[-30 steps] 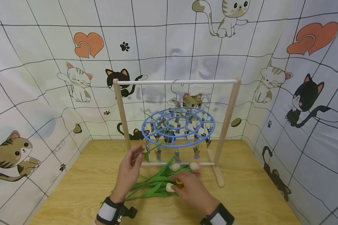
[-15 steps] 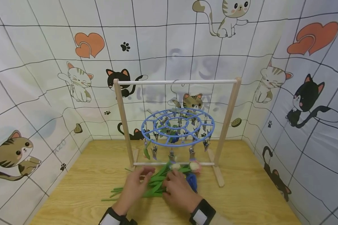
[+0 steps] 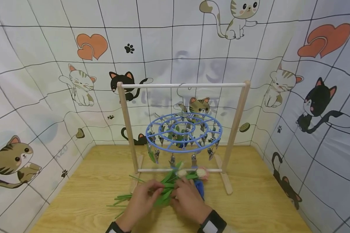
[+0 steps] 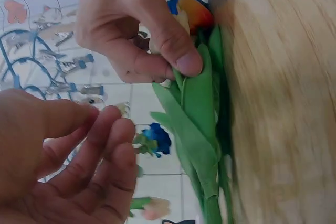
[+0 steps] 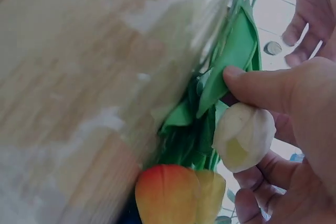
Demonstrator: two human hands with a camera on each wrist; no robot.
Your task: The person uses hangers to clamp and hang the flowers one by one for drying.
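Several artificial tulips with green leaves (image 3: pixel 166 201) lie in a bunch on the table. My right hand (image 3: pixel 189 199) is over the bunch, its thumb and fingers pinching a white tulip (image 5: pixel 244 137) by the leaf and stem just below the bloom. Beside that bloom an orange-red tulip (image 5: pixel 165 195) lies low against the tabletop. My left hand (image 4: pixel 79 156) is close to the leaves, with its fingers loosely bent and nothing visible between them. A blue flower (image 3: pixel 199 188) shows right of my right hand. White and pink blooms (image 3: pixel 202 173) lie behind it.
A round blue hanger (image 3: pixel 180 151) with several metal clips (image 3: pixel 172 160) hangs from a wooden rack (image 3: pixel 237 119) behind the bunch. A blue flower (image 4: pixel 158 139) hangs under it. Cut stems (image 3: pixel 121 197) point left on the table (image 3: pixel 259 194). A cat-print cloth (image 3: pixel 157 38) surrounds the table.
My left hand has come down from the hanger's left side to the bunch. My right hand has shifted slightly left onto the white tulip. The hanger has turned a little.
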